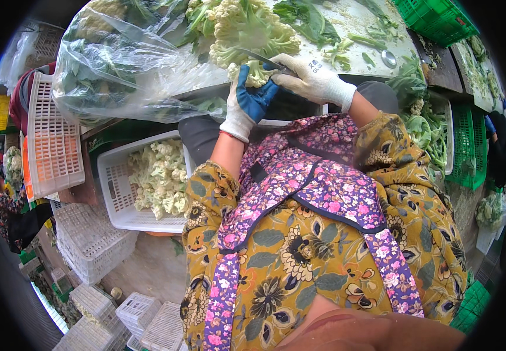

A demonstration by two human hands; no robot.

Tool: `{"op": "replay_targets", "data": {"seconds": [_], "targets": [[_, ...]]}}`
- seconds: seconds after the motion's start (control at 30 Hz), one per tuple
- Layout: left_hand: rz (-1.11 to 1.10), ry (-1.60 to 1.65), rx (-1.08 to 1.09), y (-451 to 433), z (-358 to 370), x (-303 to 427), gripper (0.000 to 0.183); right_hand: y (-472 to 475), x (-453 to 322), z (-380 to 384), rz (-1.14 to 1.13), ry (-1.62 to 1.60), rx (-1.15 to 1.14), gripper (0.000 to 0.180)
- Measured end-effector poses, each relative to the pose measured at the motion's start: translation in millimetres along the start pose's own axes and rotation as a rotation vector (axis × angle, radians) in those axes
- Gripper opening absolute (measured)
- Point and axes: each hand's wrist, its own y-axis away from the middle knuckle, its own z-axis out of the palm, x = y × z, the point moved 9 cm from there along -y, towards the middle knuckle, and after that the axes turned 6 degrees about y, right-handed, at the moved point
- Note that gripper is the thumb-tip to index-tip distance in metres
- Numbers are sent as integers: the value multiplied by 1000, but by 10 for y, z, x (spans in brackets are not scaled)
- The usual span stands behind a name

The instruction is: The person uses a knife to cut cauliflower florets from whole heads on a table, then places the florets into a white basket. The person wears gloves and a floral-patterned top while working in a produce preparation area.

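A white knitted glove with a blue coated palm covers my left hand [250, 103], whose fingers are closed around a cauliflower floret [255, 75]. My right hand [312, 79], in a white glove, grips a knife [259, 57] by its handle, which the fingers mostly hide. The blade points left, between the floret and a large cut cauliflower head [253, 33] on the white tabletop [358, 61]. Loose florets [160, 177] fill part of a white plastic crate [108, 193] beside my left forearm.
A clear plastic bag [117, 74] of cauliflowers lies at the table's left. Leaf scraps [307, 22], a round metal object [389, 59] and a green crate [437, 19] are to the right. Trimmed leaves [424, 131] fill a container right of my knees. A person [9, 210] is at far left.
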Motion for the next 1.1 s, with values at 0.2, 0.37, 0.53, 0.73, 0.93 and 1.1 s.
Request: {"op": "replay_targets", "data": {"seconds": [0.2,0.37,0.53,0.73,0.93,1.1], "targets": [[106,88,-164,463,172,87,45,-66,-71,127,-5,-161,22,43],[271,11,-148,903,140,244,42,-75,-630,264,-130,-195,-23,59],[416,-13,-126,1224,140,309,44,-25,-897,437,-384,-96,-7,67],[720,-192,-25,1727,375,633,59,-185,-1351,734,-498,60,-52,72],[1128,-206,145,2359,141,969,71,-312,-1947,1303,-578,122,-303,66],[1066,70,80,2797,-56,1147,78,-522,-2325,1680,-251,-403,-688,60]]}}
